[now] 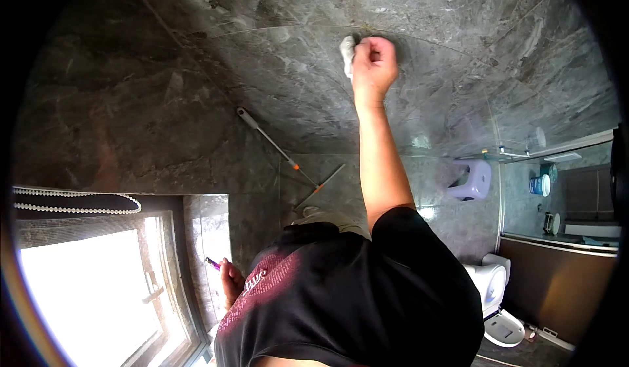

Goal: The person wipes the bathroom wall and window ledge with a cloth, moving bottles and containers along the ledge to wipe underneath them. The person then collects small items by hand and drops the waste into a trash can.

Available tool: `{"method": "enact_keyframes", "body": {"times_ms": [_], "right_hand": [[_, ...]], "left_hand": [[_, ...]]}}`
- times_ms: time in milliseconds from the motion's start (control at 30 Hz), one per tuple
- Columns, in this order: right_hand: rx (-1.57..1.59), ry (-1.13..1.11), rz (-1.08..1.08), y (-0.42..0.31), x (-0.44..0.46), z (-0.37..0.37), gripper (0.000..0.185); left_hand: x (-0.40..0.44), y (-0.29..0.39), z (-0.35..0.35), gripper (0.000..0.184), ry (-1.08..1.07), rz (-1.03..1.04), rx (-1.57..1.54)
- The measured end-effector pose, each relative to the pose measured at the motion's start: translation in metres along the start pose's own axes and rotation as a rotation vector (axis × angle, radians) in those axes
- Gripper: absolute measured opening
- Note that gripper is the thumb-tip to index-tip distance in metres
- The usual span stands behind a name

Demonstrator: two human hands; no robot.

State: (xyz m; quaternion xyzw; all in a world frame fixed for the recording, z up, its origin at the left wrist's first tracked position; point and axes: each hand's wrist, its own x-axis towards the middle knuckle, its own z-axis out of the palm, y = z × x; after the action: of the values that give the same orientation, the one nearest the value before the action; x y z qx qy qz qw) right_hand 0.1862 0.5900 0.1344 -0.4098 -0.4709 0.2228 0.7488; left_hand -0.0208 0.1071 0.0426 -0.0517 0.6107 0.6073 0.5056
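Note:
My right hand is stretched up against the grey marbled tile wall, its fingers curled closed. Held in it is a crumpled white cloth or tissue, which sticks out on the left side of the fist close to a tile seam. Low on the left, near the window, my left hand is closed around a slim purple, dark-tipped pen-like stick. My shirt hides part of that hand.
A floor squeegee leans in the corner. A bright window with a bead chain is at left. Right are a lilac stool, a toilet and a glass partition with a bucket behind it.

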Motion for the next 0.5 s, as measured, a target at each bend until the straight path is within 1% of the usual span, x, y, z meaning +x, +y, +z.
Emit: {"method": "enact_keyframes", "body": {"times_ms": [33, 67, 100, 167, 200, 267, 300, 367, 500], "right_hand": [[0.022, 0.029, 0.045, 0.006, 0.002, -0.001, 0.011], [0.07, 0.076, 0.064, -0.007, 0.005, -0.002, 0.016], [0.057, 0.111, 0.005, -0.005, 0.01, -0.002, 0.02], [0.041, 0.149, -0.123, 0.002, 0.013, 0.002, 0.017], [0.042, 0.148, -0.121, 0.004, 0.014, 0.002, 0.017], [-0.113, 0.185, -0.19, 0.006, 0.014, 0.004, 0.012], [-0.11, 0.186, -0.187, 0.005, 0.013, 0.004, 0.012], [-0.257, 0.19, -0.253, -0.001, 0.014, 0.004, 0.008], [-0.356, 0.154, -0.173, -0.021, 0.012, 0.009, 0.007]], "left_hand": [[-0.002, 0.0, -0.002, 0.04, 0.013, 0.007, -0.008], [-0.004, 0.002, -0.002, 0.04, 0.017, 0.009, -0.007], [-0.005, 0.003, 0.001, 0.04, 0.004, 0.025, 0.015], [-0.004, 0.003, 0.002, 0.041, -0.011, 0.041, 0.035], [-0.003, 0.001, -0.001, 0.041, -0.013, 0.016, 0.033], [-0.003, 0.0, -0.005, 0.041, -0.006, -0.008, 0.034], [-0.001, -0.001, -0.004, 0.041, -0.021, -0.005, 0.04], [0.003, -0.003, -0.004, 0.041, -0.038, 0.0, 0.048], [0.005, -0.006, -0.012, 0.042, -0.053, -0.015, -0.002]]}}
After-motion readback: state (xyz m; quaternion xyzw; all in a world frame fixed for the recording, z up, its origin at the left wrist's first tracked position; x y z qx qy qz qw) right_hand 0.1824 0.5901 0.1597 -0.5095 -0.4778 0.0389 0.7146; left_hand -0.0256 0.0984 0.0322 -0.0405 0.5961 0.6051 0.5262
